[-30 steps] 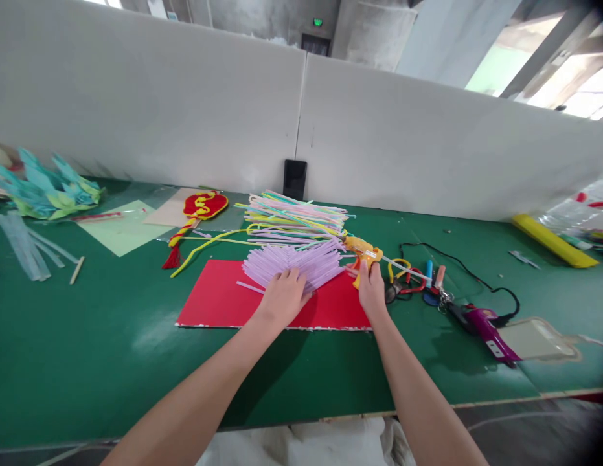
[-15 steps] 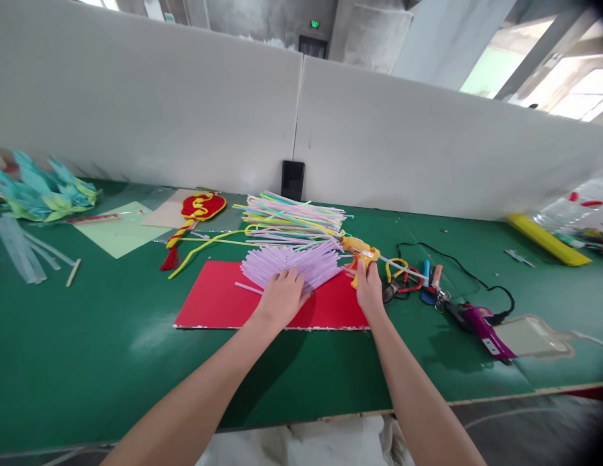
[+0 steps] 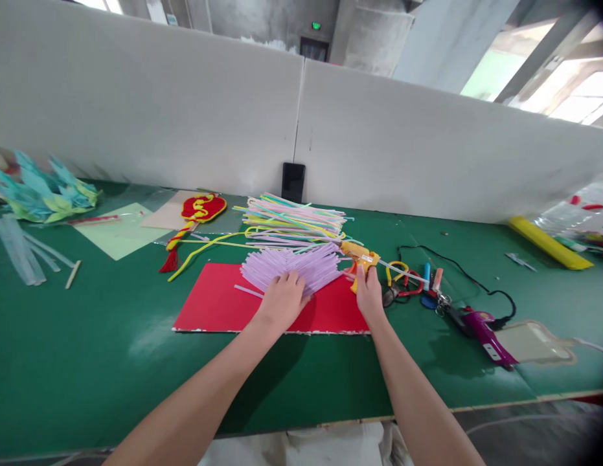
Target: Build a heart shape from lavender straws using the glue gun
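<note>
Far left on your green counter (image 3: 111,388): one teal-and-green petalled ornament (image 3: 48,194); in front of it, translucent strips (image 3: 20,251) and a short pale stick (image 3: 72,274).
Next: a pale green sheet (image 3: 119,239), a pinkish sheet (image 3: 160,210), and a red-and-yellow fuzzy ornament (image 3: 214,208) with a red tassel (image 3: 170,261) toward you.
One bent yellow chenille stem (image 3: 187,264), running right to the mixed pile.
Centre: a red board (image 3: 211,304), its near edge white and ragged. On it, lilac chenille stems (image 3: 260,266) in a chevron, a single stem jutting at lower left.
Your left hand (image 3: 284,298): palm down on the lilac stems, fingers close together; cannot tell whether it pinches any.
Behind: mixed pastel chenille stems (image 3: 296,217), and a black phone (image 3: 293,182) upright against the white partition (image 3: 184,110).
Your right hand (image 3: 370,291): wrapped around the handle of a yellow-orange glue gun (image 3: 363,257), nozzle pointing left near the lilac stems, glue stick (image 3: 403,272) protruding behind.
Farther right: red-handled tool (image 3: 412,292), key ring (image 3: 443,301), black cord (image 3: 476,281), purple device (image 3: 488,338), long yellow packet (image 3: 548,243).
</note>
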Demonstrator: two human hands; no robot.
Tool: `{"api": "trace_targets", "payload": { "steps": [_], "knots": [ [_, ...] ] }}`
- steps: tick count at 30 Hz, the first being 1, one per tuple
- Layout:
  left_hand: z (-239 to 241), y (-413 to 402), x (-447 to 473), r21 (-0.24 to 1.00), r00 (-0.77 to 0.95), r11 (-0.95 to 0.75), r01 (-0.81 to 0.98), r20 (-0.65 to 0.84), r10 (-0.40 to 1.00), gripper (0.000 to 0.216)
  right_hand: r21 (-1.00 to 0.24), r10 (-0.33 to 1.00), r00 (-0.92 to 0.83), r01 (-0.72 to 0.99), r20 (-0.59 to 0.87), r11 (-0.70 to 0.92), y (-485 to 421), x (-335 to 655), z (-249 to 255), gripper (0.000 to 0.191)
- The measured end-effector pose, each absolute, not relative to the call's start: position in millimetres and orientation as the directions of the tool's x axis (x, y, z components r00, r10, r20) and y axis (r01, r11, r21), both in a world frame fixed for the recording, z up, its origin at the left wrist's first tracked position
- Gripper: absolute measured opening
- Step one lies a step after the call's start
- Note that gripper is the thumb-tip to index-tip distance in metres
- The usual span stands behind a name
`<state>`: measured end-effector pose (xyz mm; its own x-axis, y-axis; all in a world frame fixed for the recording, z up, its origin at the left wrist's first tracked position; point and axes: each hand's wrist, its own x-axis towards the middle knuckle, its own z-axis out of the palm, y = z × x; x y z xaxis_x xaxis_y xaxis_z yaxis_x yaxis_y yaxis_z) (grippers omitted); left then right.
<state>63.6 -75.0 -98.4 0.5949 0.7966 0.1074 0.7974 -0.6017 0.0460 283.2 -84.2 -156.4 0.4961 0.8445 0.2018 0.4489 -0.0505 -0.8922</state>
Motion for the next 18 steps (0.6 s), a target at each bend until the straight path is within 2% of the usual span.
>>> {"api": "trace_targets", "payload": {
  "steps": [7, 18],
  "knots": [
    [-94.8, -78.8, 65.5, 0.046, 0.587, -0.592, 0.805, 0.087, 0.805, 0.023, -0.802, 0.832, 0.492, 0.589, 0.257, -0.101, -90.0, 279.8, -149.2, 0.046],
    [-96.8, -79.3, 67.1, 0.030, 0.589, -0.592, 0.805, 0.073, 0.805, 0.023, -0.776, 0.838, 0.477, 0.622, 0.267, -0.107, -90.8, 280.8, -149.9, 0.045]
  ]
}}
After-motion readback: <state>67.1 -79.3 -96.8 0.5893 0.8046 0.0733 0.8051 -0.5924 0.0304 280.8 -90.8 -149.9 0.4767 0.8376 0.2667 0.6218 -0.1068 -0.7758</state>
